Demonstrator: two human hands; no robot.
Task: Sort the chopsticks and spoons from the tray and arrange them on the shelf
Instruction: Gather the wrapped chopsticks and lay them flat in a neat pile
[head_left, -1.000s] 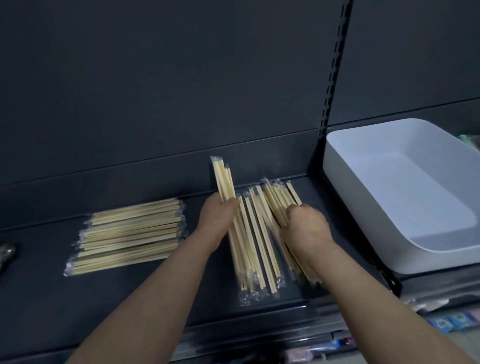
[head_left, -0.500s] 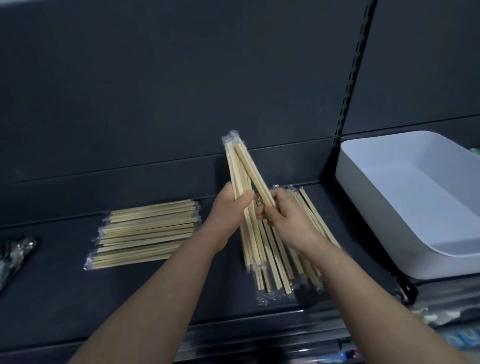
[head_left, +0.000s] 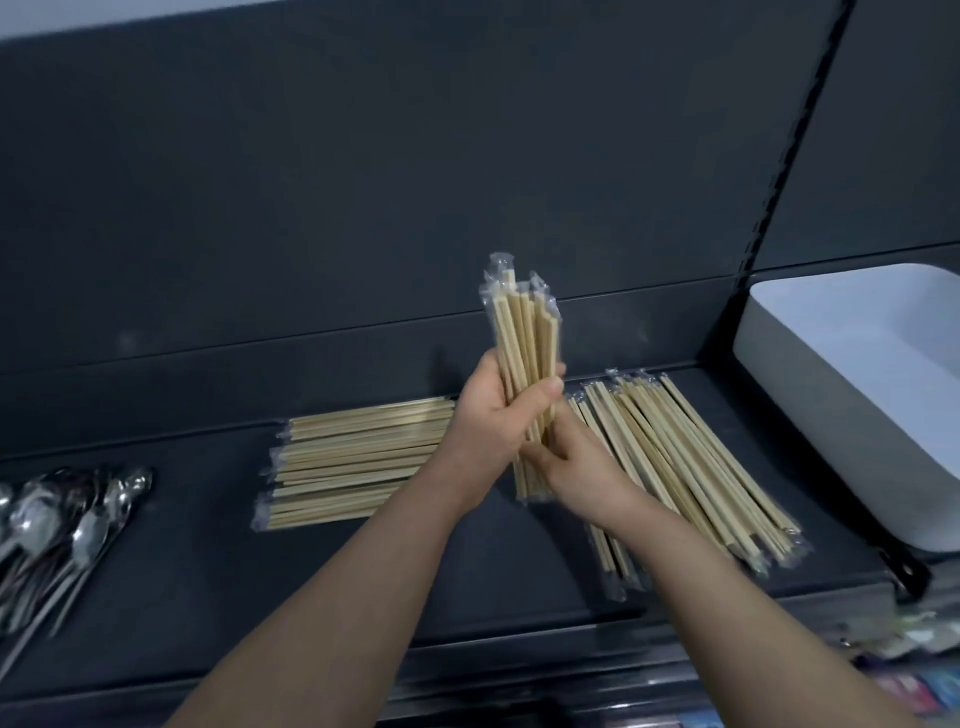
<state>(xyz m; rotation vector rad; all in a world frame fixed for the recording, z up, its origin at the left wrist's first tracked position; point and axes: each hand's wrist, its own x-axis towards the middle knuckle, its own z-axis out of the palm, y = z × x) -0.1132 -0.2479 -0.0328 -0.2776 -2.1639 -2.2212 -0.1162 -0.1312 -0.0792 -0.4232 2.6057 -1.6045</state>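
Your left hand (head_left: 493, 415) curls round an upright bundle of wrapped chopsticks (head_left: 525, 332); your right hand (head_left: 576, 467) pinches its lower end. On the shelf (head_left: 208, 597), a loose pile (head_left: 701, 467) lies just right of that hand, and a neat stack (head_left: 358, 462) lies left of the other.

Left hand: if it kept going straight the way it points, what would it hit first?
Probably the dark back panel: the left hand, gripping an upright chopstick bundle, points up and away, with nothing else in that line. Depth is unclear.

Pale tan chopsticks (head_left: 525, 353), silver spoons (head_left: 78, 525), white tray (head_left: 810, 374), dark grey shelf (head_left: 197, 582).
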